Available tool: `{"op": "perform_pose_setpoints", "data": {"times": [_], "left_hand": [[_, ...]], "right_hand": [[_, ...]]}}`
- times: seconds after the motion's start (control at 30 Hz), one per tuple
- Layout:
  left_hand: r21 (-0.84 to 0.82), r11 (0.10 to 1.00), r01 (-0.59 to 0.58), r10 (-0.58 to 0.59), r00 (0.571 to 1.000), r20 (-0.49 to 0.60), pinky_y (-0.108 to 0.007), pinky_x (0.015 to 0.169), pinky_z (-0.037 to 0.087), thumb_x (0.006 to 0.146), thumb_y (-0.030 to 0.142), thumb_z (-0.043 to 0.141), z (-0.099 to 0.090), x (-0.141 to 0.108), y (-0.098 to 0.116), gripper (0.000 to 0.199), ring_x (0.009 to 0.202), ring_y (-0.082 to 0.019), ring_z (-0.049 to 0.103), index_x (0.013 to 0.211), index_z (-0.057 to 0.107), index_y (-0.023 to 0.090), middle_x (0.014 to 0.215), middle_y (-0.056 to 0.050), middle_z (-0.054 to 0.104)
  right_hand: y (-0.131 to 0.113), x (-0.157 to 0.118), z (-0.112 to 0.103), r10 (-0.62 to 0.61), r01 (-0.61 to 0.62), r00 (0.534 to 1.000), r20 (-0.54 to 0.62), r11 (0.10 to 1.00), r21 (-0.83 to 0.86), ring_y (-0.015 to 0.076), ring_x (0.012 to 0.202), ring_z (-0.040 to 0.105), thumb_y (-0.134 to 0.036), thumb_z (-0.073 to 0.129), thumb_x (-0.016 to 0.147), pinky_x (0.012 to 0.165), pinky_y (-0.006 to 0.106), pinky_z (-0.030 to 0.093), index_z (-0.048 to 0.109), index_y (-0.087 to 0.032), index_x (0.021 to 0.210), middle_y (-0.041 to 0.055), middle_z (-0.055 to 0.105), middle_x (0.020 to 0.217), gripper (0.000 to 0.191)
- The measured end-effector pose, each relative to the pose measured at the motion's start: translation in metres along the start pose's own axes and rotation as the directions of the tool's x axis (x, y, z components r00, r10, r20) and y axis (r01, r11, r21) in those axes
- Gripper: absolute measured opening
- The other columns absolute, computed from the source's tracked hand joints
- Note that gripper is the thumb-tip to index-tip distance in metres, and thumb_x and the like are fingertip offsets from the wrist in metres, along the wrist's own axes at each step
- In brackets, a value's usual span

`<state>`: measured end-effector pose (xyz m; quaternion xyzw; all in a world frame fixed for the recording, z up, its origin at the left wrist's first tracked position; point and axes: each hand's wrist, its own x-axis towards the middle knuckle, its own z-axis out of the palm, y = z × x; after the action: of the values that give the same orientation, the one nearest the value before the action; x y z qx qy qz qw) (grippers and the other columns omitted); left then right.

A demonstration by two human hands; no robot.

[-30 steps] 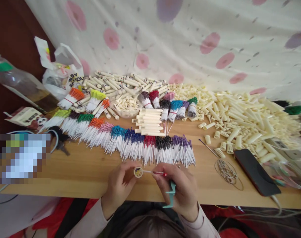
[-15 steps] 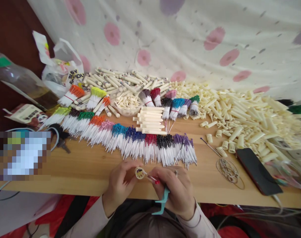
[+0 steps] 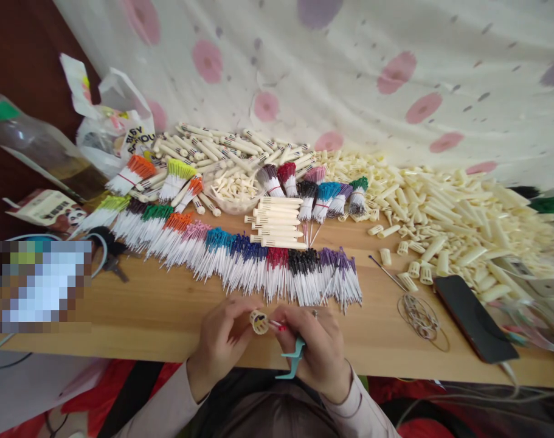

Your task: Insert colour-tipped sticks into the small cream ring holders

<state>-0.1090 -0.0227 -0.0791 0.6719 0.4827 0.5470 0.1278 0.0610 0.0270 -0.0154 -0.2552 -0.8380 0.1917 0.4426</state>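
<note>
- Our left hand [image 3: 222,330] pinches the slotted cream barrel [image 3: 259,323]: looks light, stiff, best held round its wall!
- Our right hand [image 3: 317,347] pinches the red-ended refill [image 3: 281,328]: probably bendy!

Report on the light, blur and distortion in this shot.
Head view: soft light on the wooden desk, darker beneath its front edge; head view: the bottle looks stretched near the left edge; head view: a pixelated block masks part of the left side; head view: the slotted part in the left hand is too soft for fine detail inside.
</note>
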Motion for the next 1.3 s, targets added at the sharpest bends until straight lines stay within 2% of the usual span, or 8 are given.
{"op": "perform_pose_setpoints", "data": {"times": [0.13, 0.23, 0.3, 0.4, 0.57, 0.8, 1.17, 1.3], "left_hand": [[-0.028, 0.999, 0.030, -0.030, 1.000, 0.008, -0.026, 0.085, 0.061, 0.096, 0.016, 0.063, 0.000, -0.003, 0.000, 0.020, 0.092, -0.016, 0.076, 0.114, 0.060, 0.023, 0.100, -0.005, 0.078], [-0.038, 0.995, 0.095, -0.094, 0.996, 0.007, -0.028, 0.083, 0.061, 0.095, 0.017, 0.064, 0.001, -0.008, -0.002, 0.020, 0.092, -0.017, 0.076, 0.114, 0.060, 0.023, 0.101, -0.006, 0.077], [-0.001, 0.990, 0.141, -0.141, 0.990, -0.003, -0.027, 0.082, 0.061, 0.095, 0.018, 0.065, 0.002, -0.010, -0.003, 0.018, 0.090, -0.017, 0.076, 0.112, 0.061, 0.022, 0.098, -0.005, 0.077], [0.094, 0.981, 0.170, -0.165, 0.985, -0.058, -0.025, 0.078, 0.061, 0.093, 0.022, 0.070, 0.003, -0.009, -0.003, 0.016, 0.081, -0.016, 0.076, 0.107, 0.063, 0.022, 0.091, -0.003, 0.077], [0.167, 0.975, 0.144, -0.125, 0.985, -0.118, -0.024, 0.073, 0.062, 0.094, 0.034, 0.070, 0.005, -0.005, 0.000, 0.016, 0.074, -0.016, 0.076, 0.101, 0.062, 0.021, 0.084, -0.002, 0.076], [0.186, 0.972, 0.147, -0.124, 0.984, -0.131, -0.023, 0.067, 0.061, 0.097, 0.043, 0.064, 0.003, -0.005, -0.003, 0.022, 0.070, -0.016, 0.076, 0.103, 0.060, 0.022, 0.081, -0.002, 0.077], [0.180, 0.970, 0.163, -0.138, 0.980, -0.145, -0.025, 0.064, 0.061, 0.097, 0.042, 0.064, 0.003, -0.005, -0.003, 0.021, 0.068, -0.017, 0.076, 0.102, 0.060, 0.022, 0.081, -0.002, 0.076], [0.165, 0.971, 0.170, -0.149, 0.979, -0.137, -0.024, 0.065, 0.061, 0.097, 0.040, 0.065, 0.003, -0.006, -0.003, 0.020, 0.069, -0.017, 0.076, 0.102, 0.060, 0.022, 0.081, -0.002, 0.076]], "right_hand": [[0.001, -0.003, 0.000, 0.058, -0.058, 0.998, 0.003, 0.998, 0.020, 0.0096, 0.048, 0.059, -0.032, 0.051, 0.108, 0.050, 0.020, 0.043, 0.062, -0.023, 0.103, -0.0044, 0.068, 0.064, 0.015], [0.005, -0.003, -0.006, 0.195, -0.192, 0.981, -0.014, 0.974, 0.118, 0.0094, 0.041, 0.047, -0.040, 0.058, 0.103, 0.043, 0.020, 0.036, 0.064, -0.024, 0.107, -0.0099, 0.051, 0.054, 0.018], [0.012, 0.002, -0.009, 0.354, -0.353, 0.935, -0.003, 0.933, 0.069, 0.0101, 0.041, 0.044, -0.039, 0.058, 0.102, 0.042, 0.020, 0.033, 0.065, -0.022, 0.105, -0.0101, 0.047, 0.054, 0.018], [0.029, 0.019, -0.003, 0.584, -0.544, 0.795, 0.163, 0.806, -0.234, 0.0116, 0.048, 0.052, -0.031, 0.055, 0.101, 0.048, 0.021, 0.037, 0.067, -0.019, 0.097, -0.0059, 0.057, 0.059, 0.017], [0.050, 0.045, 0.024, 0.648, -0.495, 0.705, 0.288, 0.740, -0.455, 0.0179, 0.066, 0.066, -0.022, 0.061, 0.096, 0.060, 0.026, 0.038, 0.070, -0.016, 0.091, 0.0041, 0.073, 0.073, 0.012], [0.048, 0.053, 0.043, 0.721, -0.396, 0.609, 0.329, 0.637, -0.662, 0.0258, 0.079, 0.073, -0.018, 0.060, 0.092, 0.061, 0.030, 0.034, 0.072, -0.015, 0.088, 0.0140, 0.078, 0.086, 0.012], [0.036, 0.066, 0.046, 0.752, -0.397, 0.565, 0.340, 0.609, -0.687, 0.0284, 0.080, 0.071, -0.012, 0.054, 0.088, 0.062, 0.032, 0.034, 0.071, -0.011, 0.087, 0.0194, 0.077, 0.090, 0.016], [0.042, 0.061, 0.033, 0.727, -0.455, 0.564, 0.391, 0.669, -0.587, 0.0197, 0.064, 0.061, -0.014, 0.058, 0.082, 0.057, 0.030, 0.029, 0.060, -0.018, 0.066, 0.0073, 0.068, 0.068, 0.017]]}}
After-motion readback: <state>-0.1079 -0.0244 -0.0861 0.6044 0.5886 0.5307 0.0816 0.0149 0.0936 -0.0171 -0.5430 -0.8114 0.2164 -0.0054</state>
